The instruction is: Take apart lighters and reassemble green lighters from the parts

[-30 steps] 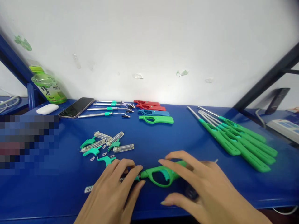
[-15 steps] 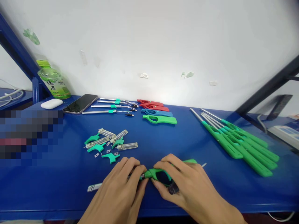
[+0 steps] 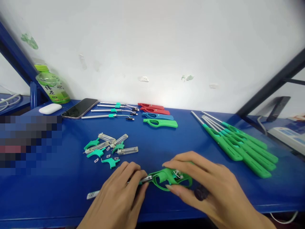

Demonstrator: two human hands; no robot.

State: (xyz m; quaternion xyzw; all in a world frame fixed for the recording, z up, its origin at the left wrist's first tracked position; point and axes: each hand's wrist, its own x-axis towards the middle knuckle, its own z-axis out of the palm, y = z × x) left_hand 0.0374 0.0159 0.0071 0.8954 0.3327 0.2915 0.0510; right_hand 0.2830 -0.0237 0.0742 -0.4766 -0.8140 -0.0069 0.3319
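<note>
My left hand [image 3: 121, 190] is closed on a metal rod [image 3: 146, 179] at the bottom centre, where it meets a green lighter casing [image 3: 164, 175]. The casing's halves look parted, with thin wires showing inside. My right hand [image 3: 200, 181] pinches the casing between thumb and fingers; a dark cylindrical object [image 3: 201, 192] rests under its palm. A white striped piece [image 3: 92, 194] pokes out left of my left hand. Beyond the hands lie teal triggers [image 3: 111, 162], clear fuel tubes [image 3: 128, 150] and tiny metal bits [image 3: 96, 160].
Metal rods with wires [image 3: 98, 116] and red, blue and green casings [image 3: 164, 123] lie along the wall. Several green lighters [image 3: 252, 159] are fanned at the right. A phone [image 3: 81, 108], white case [image 3: 50, 108] and green bottle [image 3: 53, 86] stand or lie at the back left.
The casing in my hands has opened up, showing its inside and wires. My right hand has shifted right along it and spread wider. The view has moved slightly.
</note>
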